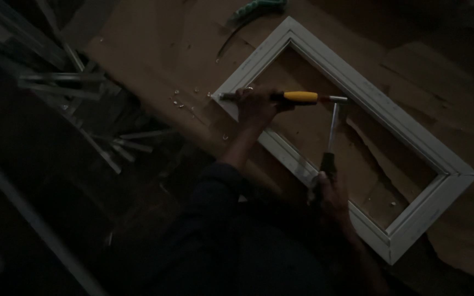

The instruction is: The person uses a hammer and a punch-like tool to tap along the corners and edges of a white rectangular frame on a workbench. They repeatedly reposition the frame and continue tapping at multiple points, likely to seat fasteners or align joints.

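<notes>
Nearest the camera, the right hand [330,189] is wrapped tight around the dark grip of a hammer [333,129], whose shaft runs up to a metal head touching the butt of a chisel [281,97]. Just beyond, the left hand [256,107] is closed around the chisel's yellow handle, holding it level with the blade tip at the left corner of a white rectangular frame [352,82]. The frame lies flat on brown cardboard [160,49], stretching diagonally toward the right edge. Pale shavings [185,98] dot the cardboard beside that corner. Farther left, a heap of pale strips [83,93] lies in the dark.
</notes>
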